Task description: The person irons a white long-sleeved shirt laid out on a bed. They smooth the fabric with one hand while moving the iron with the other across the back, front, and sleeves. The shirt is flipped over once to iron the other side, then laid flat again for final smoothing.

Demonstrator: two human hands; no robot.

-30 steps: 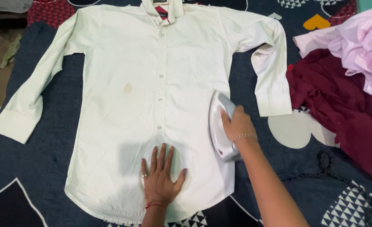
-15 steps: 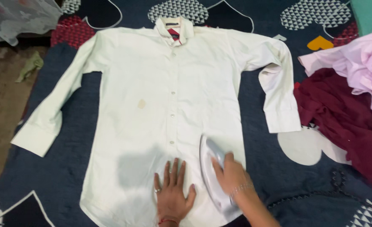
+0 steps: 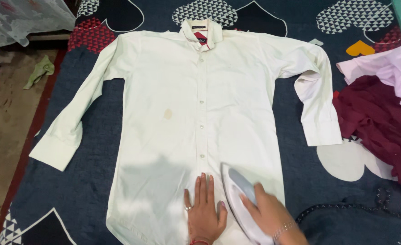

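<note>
Silver-white electric iron [image 3: 239, 199] on pale cream cotton shirt [image 3: 200, 118], lower right front, nose pointing up-left toward collar. Right hand [image 3: 266, 213] clamped on handle; left hand [image 3: 204, 213] flat, fingers spread, just beside iron.

Iron [image 3: 242, 199] on shirt [image 3: 200, 118], right of left hand [image 3: 204, 213].

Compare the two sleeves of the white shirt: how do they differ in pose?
The sleeve on the left of the picture runs out nearly straight on a slant, its cuff far from the shirt's body. The sleeve on the right of the picture bends sharply at the elbow, and its cuff hangs straight down, closer to the body. Both lie flat on the dark patterned bedspread, cuffs toward the person.
</note>
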